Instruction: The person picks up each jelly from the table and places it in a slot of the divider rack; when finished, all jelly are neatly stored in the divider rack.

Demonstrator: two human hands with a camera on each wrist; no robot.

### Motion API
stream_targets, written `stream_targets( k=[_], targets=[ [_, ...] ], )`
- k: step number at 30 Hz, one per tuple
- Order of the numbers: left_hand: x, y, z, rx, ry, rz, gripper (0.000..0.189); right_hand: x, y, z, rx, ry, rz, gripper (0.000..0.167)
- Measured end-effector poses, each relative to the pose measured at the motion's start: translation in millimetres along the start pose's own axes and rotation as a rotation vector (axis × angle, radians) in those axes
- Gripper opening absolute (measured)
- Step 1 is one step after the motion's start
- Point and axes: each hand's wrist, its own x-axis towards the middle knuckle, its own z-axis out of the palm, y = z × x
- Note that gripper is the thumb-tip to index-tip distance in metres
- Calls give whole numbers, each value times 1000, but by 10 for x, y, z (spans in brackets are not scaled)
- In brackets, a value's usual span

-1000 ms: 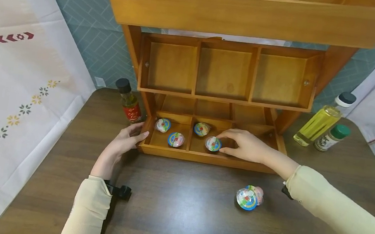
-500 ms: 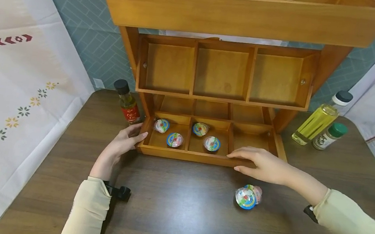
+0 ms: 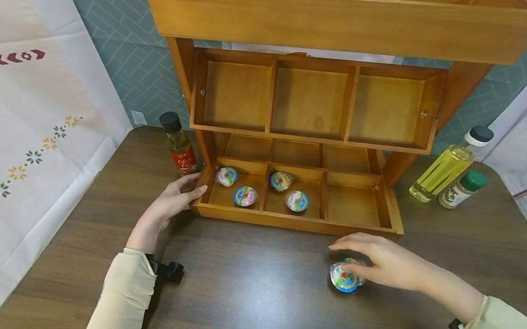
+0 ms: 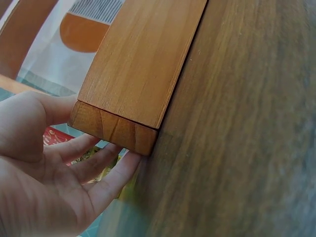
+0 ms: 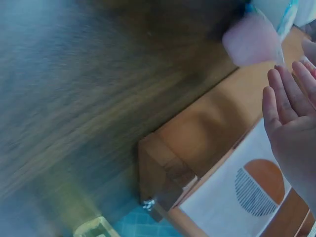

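Observation:
My left hand (image 3: 173, 197) holds the front left corner of a wooden shelf rack (image 3: 257, 217), thumb over the rim and fingers along the outer side, as the left wrist view (image 4: 113, 123) shows. My right hand (image 3: 387, 262), its fingers loosely spread, hovers over two jelly cups on the table. The nearer jelly cup (image 3: 343, 281) has a blue-rimmed printed lid; the pink one (image 5: 252, 40) behind it is mostly hidden by the hand in the head view. In the bottom tray, two jelly cups (image 3: 245, 196) lie in the left compartment and two more (image 3: 297, 201) in the middle one.
A red-labelled olive oil bottle (image 3: 181, 149) stands left of the rack. To the right are a tall bottle of yellow oil (image 3: 442, 173) and a green-capped jar (image 3: 462, 190). The rack's upper trays (image 3: 313, 99) overhang the bottom tray on a brown table (image 3: 246, 305).
My right hand has let go of a jelly cup in the middle compartment and moved right and toward me, over the cups on the table. My left hand has stayed at the rack's corner.

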Motion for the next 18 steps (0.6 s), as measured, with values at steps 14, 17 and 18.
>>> stream_targets(
  k=[14, 17, 18],
  targets=[
    [5, -6, 9, -7, -7, -1, 67, -181, -84, 201, -53, 15, -30, 49],
    [5, -8, 12, -11, -8, -4, 67, -194, -79, 236, -54, 24, -34, 50],
    [7, -7, 14, -13, -9, -3, 67, -196, -78, 245, -56, 29, -36, 50]
  ],
)
